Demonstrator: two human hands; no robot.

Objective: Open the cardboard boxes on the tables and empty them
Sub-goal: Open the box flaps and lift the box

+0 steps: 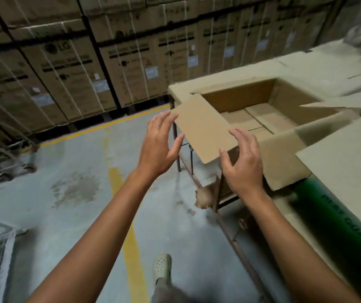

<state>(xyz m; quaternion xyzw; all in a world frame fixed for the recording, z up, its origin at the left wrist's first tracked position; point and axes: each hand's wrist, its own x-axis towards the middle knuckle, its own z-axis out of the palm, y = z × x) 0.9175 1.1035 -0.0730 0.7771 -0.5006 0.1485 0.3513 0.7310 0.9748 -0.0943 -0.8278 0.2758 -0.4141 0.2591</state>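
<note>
Two arms reach forward over my pale shoe (161, 266). My left hand (160, 145) and right hand (244, 162) have their fingers spread apart, gripping nothing, on either side of the flap (203, 127) of the open cardboard box (238, 97), which sits on the table (177, 158). Smaller boxes (260, 119) lie inside it, and stacked cartons (65, 68) rise beyond.

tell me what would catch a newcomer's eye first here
The two bare arms reaching in from below lead the eye: the left hand and right hand, fingers spread, are at the near flap of an open cardboard box at centre right, with smaller cartons lying inside. Behind, a wall of stacked brown cartons fills the top left, and a yellow line runs down the grey floor.
</note>
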